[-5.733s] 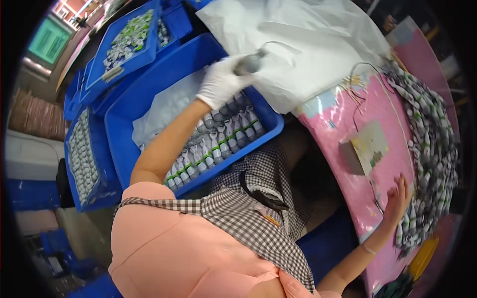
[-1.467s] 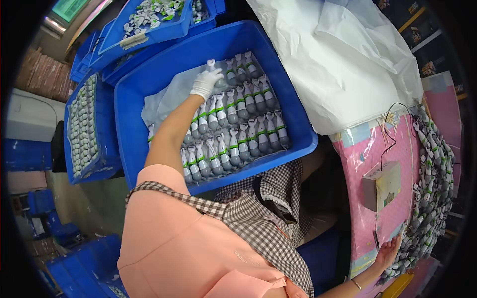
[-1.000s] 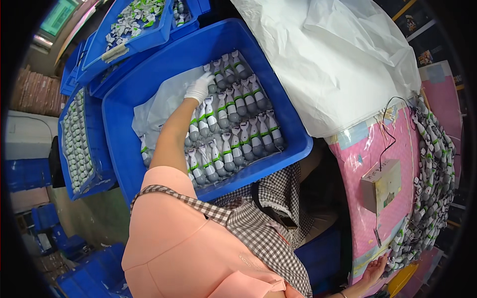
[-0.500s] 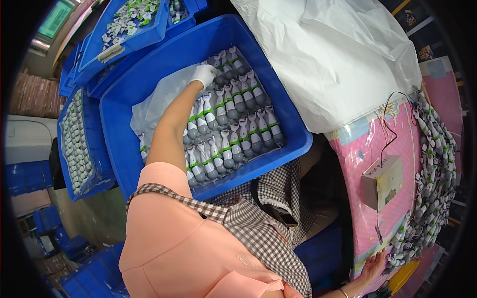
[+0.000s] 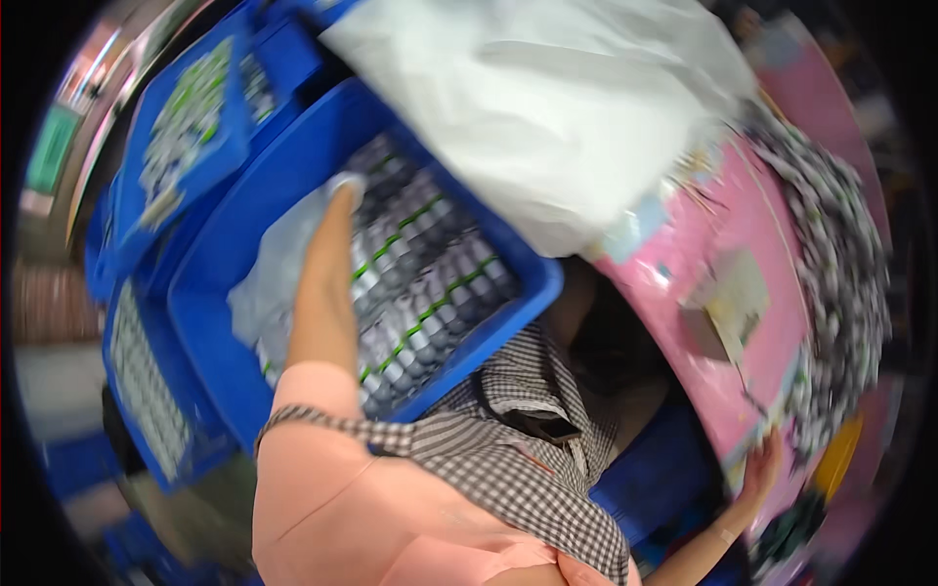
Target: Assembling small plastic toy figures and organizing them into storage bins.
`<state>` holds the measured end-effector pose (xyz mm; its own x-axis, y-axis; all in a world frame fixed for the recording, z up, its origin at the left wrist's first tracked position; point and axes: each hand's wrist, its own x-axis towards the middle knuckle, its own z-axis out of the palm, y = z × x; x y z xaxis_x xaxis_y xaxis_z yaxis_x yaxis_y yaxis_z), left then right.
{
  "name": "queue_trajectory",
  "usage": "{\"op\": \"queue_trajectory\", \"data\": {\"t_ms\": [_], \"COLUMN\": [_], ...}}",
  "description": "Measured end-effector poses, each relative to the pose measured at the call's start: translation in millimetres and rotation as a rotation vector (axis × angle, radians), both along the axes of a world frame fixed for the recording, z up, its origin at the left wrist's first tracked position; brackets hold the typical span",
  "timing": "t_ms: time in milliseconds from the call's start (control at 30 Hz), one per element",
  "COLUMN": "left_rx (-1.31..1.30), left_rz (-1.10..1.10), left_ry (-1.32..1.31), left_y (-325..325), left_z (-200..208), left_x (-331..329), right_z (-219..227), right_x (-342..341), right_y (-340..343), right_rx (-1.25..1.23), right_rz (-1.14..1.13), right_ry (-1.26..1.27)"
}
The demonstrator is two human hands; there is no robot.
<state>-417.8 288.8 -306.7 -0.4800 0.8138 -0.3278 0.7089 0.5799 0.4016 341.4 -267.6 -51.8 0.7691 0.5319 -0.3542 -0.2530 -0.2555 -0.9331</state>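
Observation:
My left hand (image 5: 348, 188), in a white glove, reaches into a large blue bin (image 5: 225, 342). It is over the rows of grey-and-white bulb-shaped pieces (image 5: 430, 313) with green bands, beside a crumpled translucent plastic sheet (image 5: 278, 269). Motion blur and the glove conceal whether its fingers grip anything. Out at the right, my bare right hand (image 5: 764, 469) rests by the edge of a pink-covered table (image 5: 674, 303), fingers stretched and nothing visible in them. Close to it lies a long heap of similar grey, white and green pieces (image 5: 840, 254).
Behind the bin lies a large white sheet (image 5: 547, 107). A small box (image 5: 728, 303) with a cord stands on the pink table. Left of the bin are a blue crate of packed pieces (image 5: 147, 381) and a blue tray of small green-and-white parts (image 5: 191, 127).
The view has swung, blurring the picture. My left hand has drawn back from the far rows toward the plastic sheet. My right hand appears higher, still at the table's edge.

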Motion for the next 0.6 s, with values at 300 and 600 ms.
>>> {"op": "queue_trajectory", "data": {"t_ms": [300,600], "left_rx": [0.361,0.315], "left_rz": [0.343,-0.283], "left_ry": [-0.918,-1.727], "left_y": [-83,-220], "left_z": [124,237], "left_x": [28,148], "right_z": [27,4], "right_x": [-69,-120], "right_y": [52,125], "right_rx": [-0.141,-0.116], "right_rz": [0.039,0.337], "right_ry": [-0.488,-1.303]}}
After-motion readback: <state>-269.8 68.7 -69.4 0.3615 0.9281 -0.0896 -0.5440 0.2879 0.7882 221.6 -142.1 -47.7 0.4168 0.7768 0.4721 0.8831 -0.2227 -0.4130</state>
